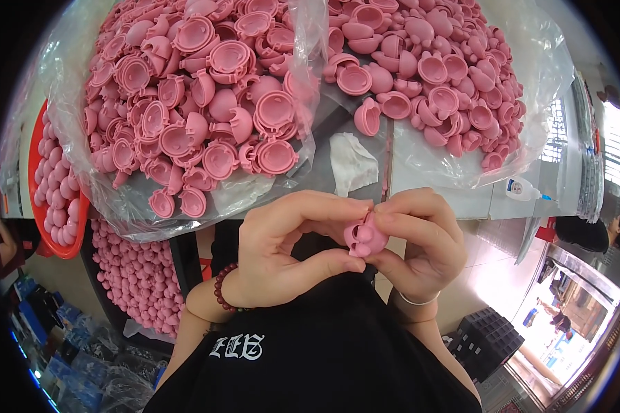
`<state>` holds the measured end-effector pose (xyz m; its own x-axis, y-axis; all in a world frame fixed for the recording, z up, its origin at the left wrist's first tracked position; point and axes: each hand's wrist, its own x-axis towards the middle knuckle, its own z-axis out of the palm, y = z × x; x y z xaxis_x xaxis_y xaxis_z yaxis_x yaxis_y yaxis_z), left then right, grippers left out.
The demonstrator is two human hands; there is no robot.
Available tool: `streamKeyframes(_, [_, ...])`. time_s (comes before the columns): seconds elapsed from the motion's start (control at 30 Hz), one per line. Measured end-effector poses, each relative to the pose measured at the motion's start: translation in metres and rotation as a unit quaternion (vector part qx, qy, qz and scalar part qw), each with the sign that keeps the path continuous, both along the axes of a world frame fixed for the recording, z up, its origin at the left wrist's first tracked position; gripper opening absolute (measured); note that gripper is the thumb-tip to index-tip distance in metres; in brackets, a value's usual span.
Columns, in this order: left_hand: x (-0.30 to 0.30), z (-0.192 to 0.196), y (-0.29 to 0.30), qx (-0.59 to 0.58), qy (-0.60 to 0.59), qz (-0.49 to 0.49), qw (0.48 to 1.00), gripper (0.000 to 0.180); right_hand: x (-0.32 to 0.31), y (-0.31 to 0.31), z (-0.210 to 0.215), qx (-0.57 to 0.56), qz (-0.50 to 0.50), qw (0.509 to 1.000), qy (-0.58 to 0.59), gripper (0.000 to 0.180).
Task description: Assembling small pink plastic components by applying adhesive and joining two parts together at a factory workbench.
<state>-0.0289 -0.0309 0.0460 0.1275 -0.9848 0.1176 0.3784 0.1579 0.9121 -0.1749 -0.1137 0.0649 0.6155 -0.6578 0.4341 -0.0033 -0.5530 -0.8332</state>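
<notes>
Left hand (282, 251) and right hand (413, 241), fingertips pinching one small pink plastic shell (364, 237) (smooth, rounded, hollow) between them, just below table edge (461, 203); beyond, clear crinkled bags (530, 82) heaped with matching domed halves (207, 103); white cloth (351, 162) between.

A grey worktable (434, 199) ran across the upper view, draped in clear plastic sheeting (544, 76). Bright daylight came through a barred window (616, 144) at the far right (its panes washed out), falling on a pale, glossy floor (492, 275). A black slatted crate (486, 341) stood on that floor.
</notes>
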Motion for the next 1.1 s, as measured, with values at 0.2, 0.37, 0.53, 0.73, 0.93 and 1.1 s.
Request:
streamKeyframes(0.2, [0.001,0.004,-0.004,-0.007,-0.013,0.006,1.000,0.048,0.004,0.007,0.007,-0.052,-0.040,0.998,0.024,0.034])
streamKeyframes(0.37, [0.003,-0.004,-0.011,-0.033,-0.090,0.048,0.994,0.054,0.001,0.011,0.006,-0.176,-0.041,0.979,0.093,0.033])
streamKeyframes(0.53, [0.004,-0.002,-0.020,-0.024,-0.169,0.114,0.979,0.045,-0.015,0.008,-0.003,-0.203,-0.133,0.970,0.020,0.019])
streamKeyframes(0.73, [0.008,-0.006,-0.030,-0.110,-0.255,0.179,0.944,0.036,-0.083,-0.027,-0.020,-0.336,-0.388,0.858,0.026,0.016])
streamKeyframes(0.93, [0.011,-0.003,-0.028,-0.123,-0.265,0.168,0.942,0.037,-0.129,-0.065,-0.037,-0.178,-0.605,0.776,-0.010,0.040])
streamKeyframes(1.1, [0.018,-0.005,-0.023,-0.111,-0.218,0.125,0.961,0.045,-0.133,-0.075,-0.040,-0.036,-0.568,0.819,0.076,0.028])
